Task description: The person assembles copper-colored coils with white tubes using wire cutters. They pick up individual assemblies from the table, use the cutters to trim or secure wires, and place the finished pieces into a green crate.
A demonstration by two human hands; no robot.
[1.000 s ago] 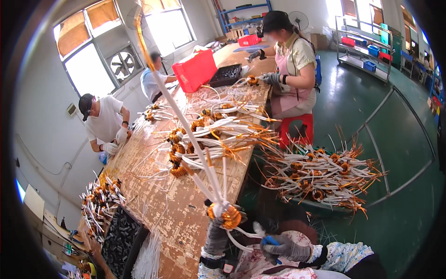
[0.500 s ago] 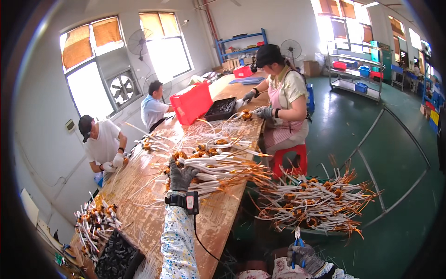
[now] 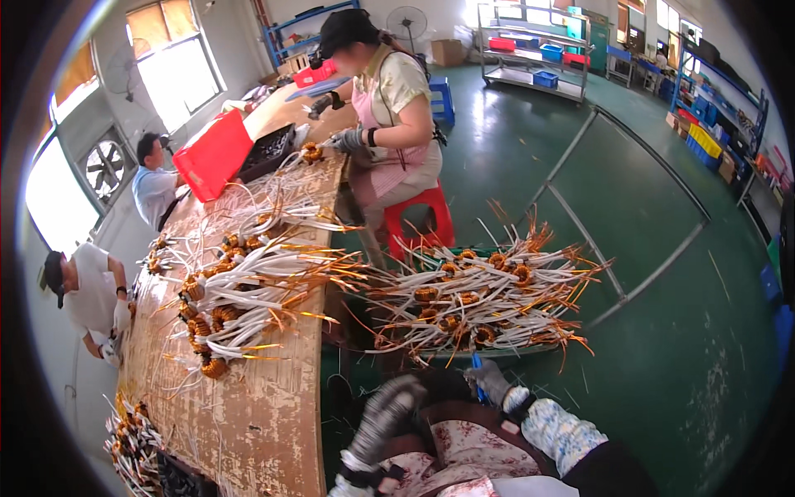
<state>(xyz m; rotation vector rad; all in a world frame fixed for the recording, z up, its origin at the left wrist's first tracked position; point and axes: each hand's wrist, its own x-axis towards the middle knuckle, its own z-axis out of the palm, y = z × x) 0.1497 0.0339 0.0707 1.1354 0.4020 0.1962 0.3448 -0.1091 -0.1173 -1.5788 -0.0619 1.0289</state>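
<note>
My gloved right hand (image 3: pixel 494 383) is closed around a pair of blue-handled pliers (image 3: pixel 477 362), beside the near edge of a heap of copper-wound ring coils with white sleeved leads (image 3: pixel 489 290). My gloved left hand (image 3: pixel 387 418) is over my lap, right of the table edge; motion smears its fingers, so whether it holds anything does not show. On the wooden table (image 3: pixel 273 414) lies another bunch of such coils (image 3: pixel 214 319), their white leads and bare copper ends pointing right.
Across the table a co-worker in a pink apron (image 3: pixel 397 124) sits on a red stool (image 3: pixel 422 219), handling a coil. Two more people work along the left side. A red bin (image 3: pixel 214 157) and a black tray (image 3: pixel 269 153) stand farther up. A metal frame (image 3: pixel 617 215) is at right.
My left hand has left the coils on the table and come back toward my lap. My right hand still grips the pliers. The view has swung right.
</note>
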